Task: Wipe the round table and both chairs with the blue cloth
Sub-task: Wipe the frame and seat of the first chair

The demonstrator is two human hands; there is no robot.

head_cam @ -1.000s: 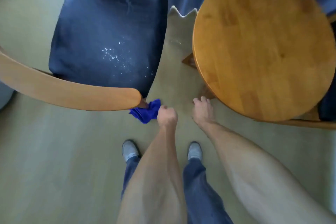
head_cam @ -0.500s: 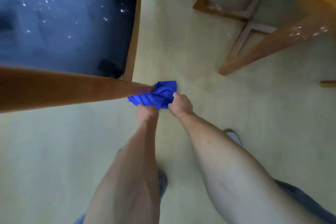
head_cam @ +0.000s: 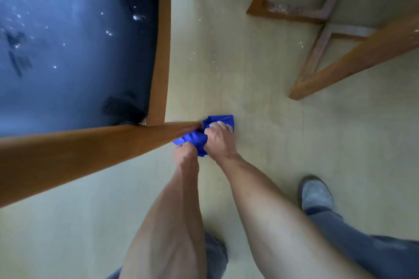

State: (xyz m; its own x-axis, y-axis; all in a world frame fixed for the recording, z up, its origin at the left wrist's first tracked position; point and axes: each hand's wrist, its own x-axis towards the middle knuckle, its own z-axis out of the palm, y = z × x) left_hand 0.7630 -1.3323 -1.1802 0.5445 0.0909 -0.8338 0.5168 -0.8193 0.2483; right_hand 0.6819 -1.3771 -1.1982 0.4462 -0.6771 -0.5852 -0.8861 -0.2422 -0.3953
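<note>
Since half a second ago the right hand [head_cam: 218, 140] has slid forward over the blue cloth [head_cam: 199, 138], and the view has dropped closer to the floor; a second ago the round table top was in sight, and now only its legs are. Both hands are close together, curled on the cloth: the right hand grips it from above with bent fingers, the left hand [head_cam: 184, 154] pinches its near edge. Bunched between them, the cloth sits on the pale floor [head_cam: 260, 120], right at the foot of the chair leg [head_cam: 90, 154], which stretches away to the left of the hands. How much of the cloth wraps the leg's tip cannot be told; the right hand covers it. Beyond and left of the hands is the chair's dark blue seat [head_cam: 68, 52], flecked with white specks and blurred. Wooden table legs [head_cam: 351, 61] stand ahead and right, cut off by the frame. A grey shoe [head_cam: 316, 193] and dark trousers show to the right of the forearms.
</note>
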